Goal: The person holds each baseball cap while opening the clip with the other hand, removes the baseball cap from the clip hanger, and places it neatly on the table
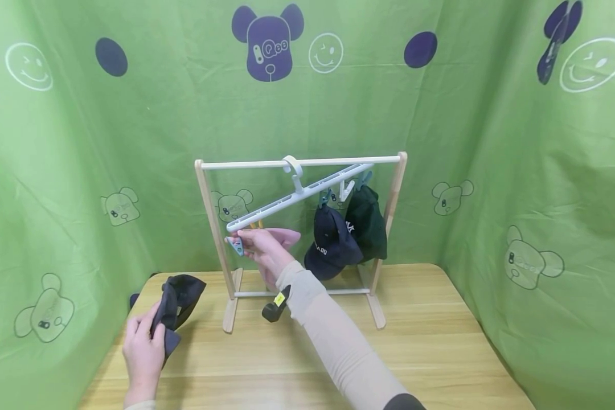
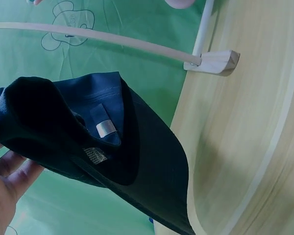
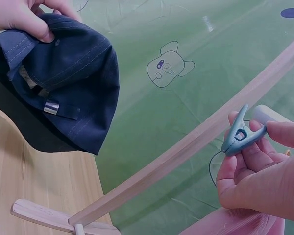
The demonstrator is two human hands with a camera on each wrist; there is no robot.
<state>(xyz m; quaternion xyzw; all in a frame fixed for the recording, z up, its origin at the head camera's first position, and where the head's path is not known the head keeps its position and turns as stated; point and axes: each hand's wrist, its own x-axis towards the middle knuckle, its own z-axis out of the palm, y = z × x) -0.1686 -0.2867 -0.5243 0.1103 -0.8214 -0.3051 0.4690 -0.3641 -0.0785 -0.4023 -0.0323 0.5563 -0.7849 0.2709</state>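
Over the table's left side, my left hand [image 1: 143, 347] pinches a dark navy cap [image 1: 184, 299] by its edge. In the left wrist view the cap's inside [image 2: 100, 105] shows, with a metal strap buckle [image 2: 106, 128]. My right hand [image 1: 266, 249] is at the low left end of a tilted pale hanger [image 1: 298, 195]. Between thumb and fingers it pinches a light blue clothespin [image 3: 242, 138], whose thin cord is visible. Partly hidden behind the right forearm, a pink cap [image 1: 285, 235] hangs by an orange clip.
A wooden rack [image 1: 212, 219] on the table [image 1: 430, 330] carries the hanger on its top bar. Toward the right end hang a navy cap [image 1: 330, 245] and a dark green cap [image 1: 368, 222], with a white clip [image 1: 345, 191] between them. Green curtain surrounds the table.
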